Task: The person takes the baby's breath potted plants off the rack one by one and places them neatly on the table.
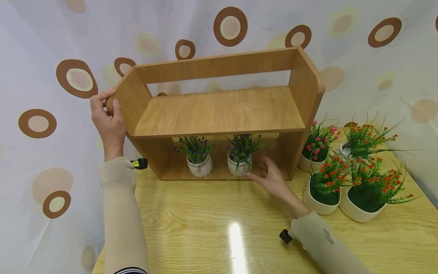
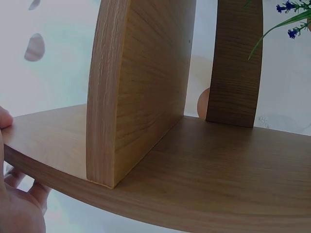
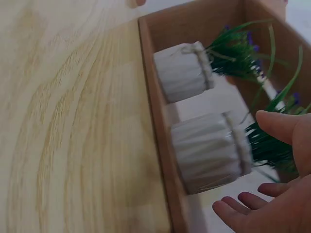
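Observation:
A wooden two-tier shelf (image 1: 219,112) stands on the table against the patterned backdrop. With thumb and fingers on either side, my left hand (image 1: 108,123) grips the upper front of its left side panel (image 2: 53,138). Two small white pots with twine and blue flowers sit in the lower compartment: a left pot (image 1: 200,166) and a right pot (image 1: 238,166). Beside the right pot is my right hand (image 1: 272,179), its thumb and fingers spread and holding nothing. In the right wrist view the nearer pot (image 3: 211,153) lies just past those fingers.
Right of the shelf stand several white pots: one with pink flowers (image 1: 312,160), others with orange or red flowers, such as the front-right pot (image 1: 361,205). The light wooden table (image 1: 191,224) extends in front. Its left edge runs near my left forearm.

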`<state>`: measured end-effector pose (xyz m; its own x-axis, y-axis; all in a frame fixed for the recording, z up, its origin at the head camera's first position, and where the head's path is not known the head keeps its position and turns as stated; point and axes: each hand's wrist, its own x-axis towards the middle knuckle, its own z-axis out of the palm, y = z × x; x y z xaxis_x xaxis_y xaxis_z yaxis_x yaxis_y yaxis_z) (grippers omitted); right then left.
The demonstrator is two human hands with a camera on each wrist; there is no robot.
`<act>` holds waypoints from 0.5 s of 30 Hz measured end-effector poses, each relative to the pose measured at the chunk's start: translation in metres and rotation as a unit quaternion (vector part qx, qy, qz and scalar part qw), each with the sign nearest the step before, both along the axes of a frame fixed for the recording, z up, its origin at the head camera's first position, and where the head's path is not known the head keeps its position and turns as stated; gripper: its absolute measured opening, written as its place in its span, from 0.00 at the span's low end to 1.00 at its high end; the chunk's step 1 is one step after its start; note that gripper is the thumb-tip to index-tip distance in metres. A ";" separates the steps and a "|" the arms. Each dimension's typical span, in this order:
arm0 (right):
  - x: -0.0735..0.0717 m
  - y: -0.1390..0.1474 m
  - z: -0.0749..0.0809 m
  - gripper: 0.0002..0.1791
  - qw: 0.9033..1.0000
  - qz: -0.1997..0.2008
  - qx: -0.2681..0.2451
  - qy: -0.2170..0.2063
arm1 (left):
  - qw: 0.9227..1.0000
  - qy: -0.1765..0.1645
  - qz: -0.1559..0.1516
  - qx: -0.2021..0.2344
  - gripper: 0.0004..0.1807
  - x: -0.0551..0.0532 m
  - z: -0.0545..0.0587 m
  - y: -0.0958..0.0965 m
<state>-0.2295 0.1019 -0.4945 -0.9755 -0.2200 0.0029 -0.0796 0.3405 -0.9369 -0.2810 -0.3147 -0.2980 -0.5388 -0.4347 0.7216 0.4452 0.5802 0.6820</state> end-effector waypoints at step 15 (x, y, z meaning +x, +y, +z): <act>-0.046 -0.036 -0.033 0.48 0.996 0.001 -0.076 0.047 | 1.000 0.005 0.003 -0.003 0.14 -0.001 -0.001 -0.001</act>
<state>-0.2753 0.0656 -0.5277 -0.9690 -0.2119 0.1270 -0.1691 0.1944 -0.9662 -0.2822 -0.3160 -0.2993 -0.5293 -0.4341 0.7289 0.4474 0.5872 0.6746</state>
